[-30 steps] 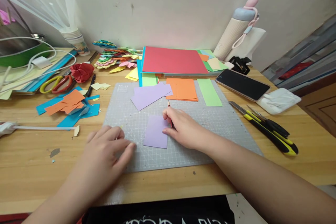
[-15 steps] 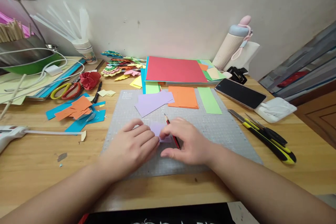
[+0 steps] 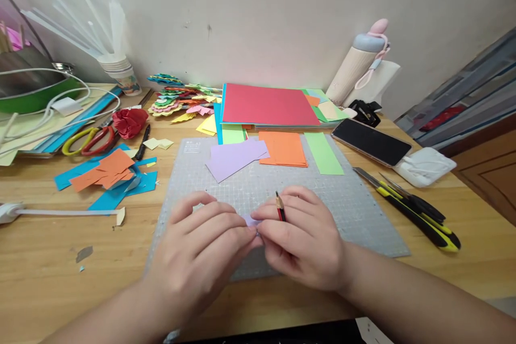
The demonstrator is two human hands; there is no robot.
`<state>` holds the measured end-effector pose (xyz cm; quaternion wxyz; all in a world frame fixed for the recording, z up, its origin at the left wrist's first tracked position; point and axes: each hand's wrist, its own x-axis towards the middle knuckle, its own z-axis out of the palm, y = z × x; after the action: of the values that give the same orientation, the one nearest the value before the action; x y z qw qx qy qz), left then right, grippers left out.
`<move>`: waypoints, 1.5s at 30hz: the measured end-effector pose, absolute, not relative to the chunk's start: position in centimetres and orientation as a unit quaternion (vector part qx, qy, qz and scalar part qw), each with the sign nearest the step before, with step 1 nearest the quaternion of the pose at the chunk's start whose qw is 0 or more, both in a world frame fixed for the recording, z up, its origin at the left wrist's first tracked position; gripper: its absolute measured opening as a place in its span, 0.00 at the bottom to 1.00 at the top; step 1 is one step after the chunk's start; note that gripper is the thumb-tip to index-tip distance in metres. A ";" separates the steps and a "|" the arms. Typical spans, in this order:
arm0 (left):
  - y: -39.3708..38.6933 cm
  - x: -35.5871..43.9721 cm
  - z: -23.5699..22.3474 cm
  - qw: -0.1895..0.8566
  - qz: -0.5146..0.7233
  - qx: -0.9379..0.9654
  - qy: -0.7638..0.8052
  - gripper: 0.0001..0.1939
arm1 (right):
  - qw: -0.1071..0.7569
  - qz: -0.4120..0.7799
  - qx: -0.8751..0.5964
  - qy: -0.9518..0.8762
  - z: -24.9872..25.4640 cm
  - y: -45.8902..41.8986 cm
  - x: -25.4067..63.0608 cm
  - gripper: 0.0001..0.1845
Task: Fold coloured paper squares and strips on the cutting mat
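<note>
1. Head view, left arm: the left forearm [image 3: 116,306] is extending from the lower left edge, and the left hand [image 3: 205,250] is arching over the near part of the grey cutting mat [image 3: 358,220], back of the hand facing up, fingers lying close together and pointing toward the right hand [image 3: 306,236]
2. Head view, left grip: the fingertips are closing on the small lavender paper [image 3: 250,221]; the left thumb is staying out of sight beneath the hand
3. Head view, right arm: the right forearm [image 3: 407,279] is extending from the lower right, and the right hand is curling inward, its fingertips meeting those of the left hand
4. Head view, right grip: the fingertips are pinching the same paper, while the pencil [image 3: 280,208] is sitting between the fingers, sharpened tip pointing up and away
5. Head view, workpiece: the small lavender paper is resting between both hands, above the near middle of the mat; the fingers are covering most of it, so its folds are not showing clearly
6. Head view, surroundings: beyond the hands, larger lavender sheets [image 3: 234,158] are overlapping the edge of the orange sheets [image 3: 284,148]
</note>
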<state>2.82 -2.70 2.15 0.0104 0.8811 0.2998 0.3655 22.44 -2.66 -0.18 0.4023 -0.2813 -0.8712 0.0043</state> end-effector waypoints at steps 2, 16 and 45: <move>-2.9 2.7 2.1 0.022 0.346 0.888 0.302 0.04 | 0.372 0.003 -0.272 -0.887 -0.2 -2.8 22.5 0.09; -3.2 0.9 3.3 0.089 0.441 0.804 0.390 0.06 | 0.523 0.086 -0.392 -0.752 0.3 -1.0 24.6 0.13; -1.8 2.6 1.5 0.437 0.206 0.733 0.479 0.06 | 0.372 0.448 -0.411 -0.702 -0.9 -2.7 21.6 0.10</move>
<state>2.56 -1.79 1.52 0.4371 0.7328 0.4789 0.2064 21.62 -2.70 -0.87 0.3722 -0.4106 -0.7016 0.4480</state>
